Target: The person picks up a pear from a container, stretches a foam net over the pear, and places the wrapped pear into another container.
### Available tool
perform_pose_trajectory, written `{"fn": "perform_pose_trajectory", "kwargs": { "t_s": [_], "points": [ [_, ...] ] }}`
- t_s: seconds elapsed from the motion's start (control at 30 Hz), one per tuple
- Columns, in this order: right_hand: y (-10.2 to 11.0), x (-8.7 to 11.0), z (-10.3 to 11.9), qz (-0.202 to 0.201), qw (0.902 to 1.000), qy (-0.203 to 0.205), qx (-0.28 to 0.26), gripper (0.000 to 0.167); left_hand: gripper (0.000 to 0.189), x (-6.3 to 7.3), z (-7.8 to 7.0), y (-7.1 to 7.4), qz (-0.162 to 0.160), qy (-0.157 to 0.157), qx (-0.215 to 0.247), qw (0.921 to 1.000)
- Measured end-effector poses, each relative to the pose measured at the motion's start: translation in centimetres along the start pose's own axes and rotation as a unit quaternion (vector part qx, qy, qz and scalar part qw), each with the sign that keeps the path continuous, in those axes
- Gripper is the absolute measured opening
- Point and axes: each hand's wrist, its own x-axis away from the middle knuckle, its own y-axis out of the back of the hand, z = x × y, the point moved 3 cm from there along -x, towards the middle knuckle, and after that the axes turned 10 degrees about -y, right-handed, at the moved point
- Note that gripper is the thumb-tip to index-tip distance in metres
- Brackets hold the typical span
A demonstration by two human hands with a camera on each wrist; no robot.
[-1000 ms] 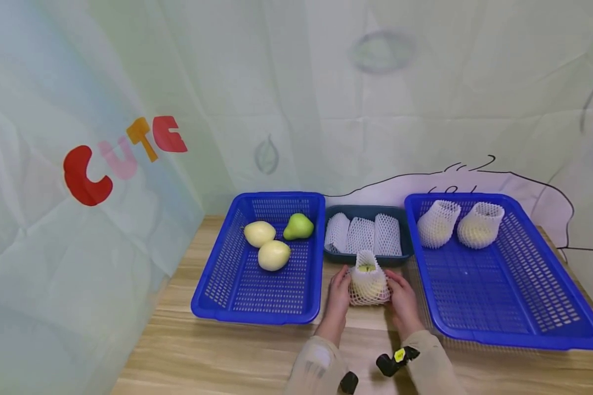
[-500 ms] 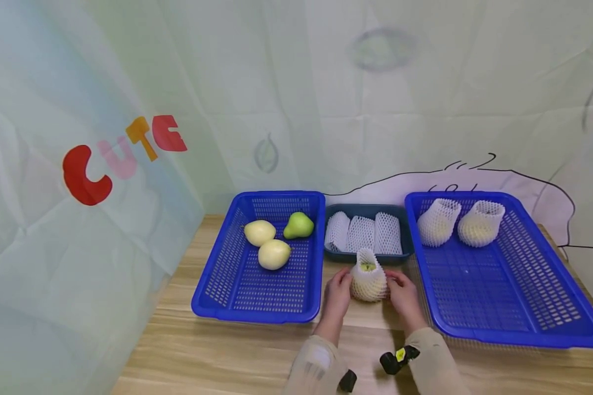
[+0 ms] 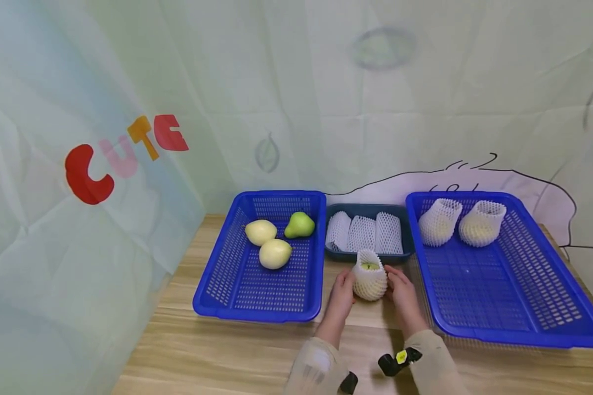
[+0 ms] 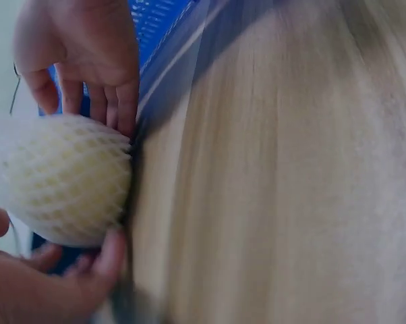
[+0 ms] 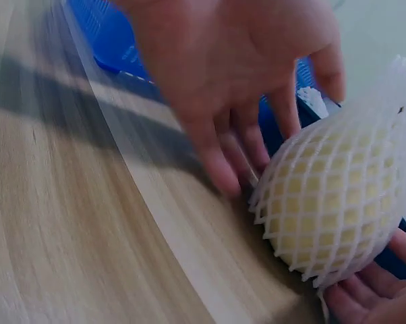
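A pale yellow-green fruit, which looks like a pear, stands upright in a white foam net sleeve [image 3: 370, 282] in front of the small tray. The sleeve's upper end stands open around the top. My left hand [image 3: 341, 296] is at its left side; in the right wrist view the left fingers [image 5: 280, 118] are extended, fingertips right at the net. On the opposite side is my right hand [image 3: 402, 296]. Its fingers [image 4: 125, 111] point straight beside the pear in the left wrist view, with the tips at the sleeve. The far side of the pear is hidden.
The left blue basket [image 3: 257, 317] holds three bare pears. A dark teal tray [image 3: 370, 208] at the back middle contains three folded foam net sleeves [image 3: 361, 235]. Two sleeved pears [image 3: 479, 225] sit in the right blue basket [image 3: 514, 340]. All stand on a wooden table [image 3: 227, 356].
The sleeve's lower part, spread wide at first, now lies snug round the pear. Both hands stay at its sides; the left has shifted slightly right, closer against it. Baskets and tray are unchanged.
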Motion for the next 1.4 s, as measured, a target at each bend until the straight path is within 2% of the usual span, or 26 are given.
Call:
{"fn": "perform_pose_trajectory", "kwargs": {
  "t_s": [0.1, 0.17, 0.27, 0.33, 0.37, 0.43, 0.53, 0.6, 0.67, 0.73, 0.97, 1.07, 1.23, 1.33, 1.4],
  "points": [
    [-0.3, 1.2, 1.0, 0.032, 0.9978, 0.038, 0.045, 0.054, 0.042, 0.6, -2.2, 0.7, -0.038, -0.069, -0.062, 0.9950],
    [-0.6, 2.1, 1.7, 0.053, 0.9907, 0.070, 0.103, 0.065, 0.042, 1.0, -4.4, 1.6, -0.052, -0.127, -0.072, 0.9879],
    [-1.2, 2.6, 1.9, 0.074, 0.9762, 0.095, 0.181, 0.080, 0.042, 1.3, -7.5, 3.2, -0.026, -0.201, -0.049, 0.9780],
    [-1.5, 2.5, 1.6, 0.067, 0.9697, 0.098, 0.213, 0.091, 0.042, 1.3, -8.7, 4.3, -0.005, -0.236, -0.080, 0.9685],
    [-1.6, 2.3, 1.3, 0.061, 0.9678, 0.103, 0.221, 0.095, 0.042, 1.3, -8.9, 4.9, 0.000, -0.243, -0.107, 0.9641],
    [-1.7, 2.0, 0.8, 0.048, 0.9660, 0.116, 0.226, 0.100, 0.044, 1.1, -8.8, 5.9, 0.001, -0.237, -0.184, 0.9540],
    [-1.8, 1.5, 0.1, 0.033, 0.9616, 0.156, 0.224, 0.102, 0.051, 0.7, -7.1, 6.8, 0.012, -0.188, -0.292, 0.9377],
    [-1.7, 1.5, -0.2, 0.020, 0.9558, 0.188, 0.225, 0.101, 0.058, 0.5, -5.7, 7.0, 0.037, -0.146, -0.336, 0.9297],
    [-1.8, 1.5, -0.3, 0.015, 0.9526, 0.203, 0.226, 0.101, 0.064, 0.5, -4.7, 7.0, 0.057, -0.119, -0.362, 0.9229],
    [-1.9, 1.4, -0.3, 0.011, 0.9509, 0.207, 0.230, 0.101, 0.066, 0.4, -4.1, 6.9, 0.067, -0.106, -0.376, 0.9180],
    [-2.4, 1.4, 0.1, -0.013, 0.9488, 0.175, 0.262, 0.105, 0.063, 0.5, -4.2, 7.1, 0.065, -0.097, -0.380, 0.9175],
    [-2.4, 1.2, 0.0, -0.024, 0.9517, 0.160, 0.261, 0.099, 0.062, 0.4, -4.2, 7.1, 0.062, -0.100, -0.385, 0.9153],
    [-2.4, 1.4, 0.0, -0.041, 0.9635, 0.145, 0.221, 0.093, 0.060, 0.6, -4.3, 7.0, 0.047, -0.105, -0.399, 0.9095],
    [-2.7, 2.6, 1.8, -0.049, 0.9706, 0.149, 0.182, 0.091, 0.059, 0.7, -4.3, 7.0, 0.040, -0.113, -0.407, 0.9057],
    [-3.1, 3.6, 4.7, -0.046, 0.9740, 0.169, 0.144, 0.089, 0.059, 0.7, -4.4, 7.0, 0.038, -0.118, -0.408, 0.9044]
  ]
}}
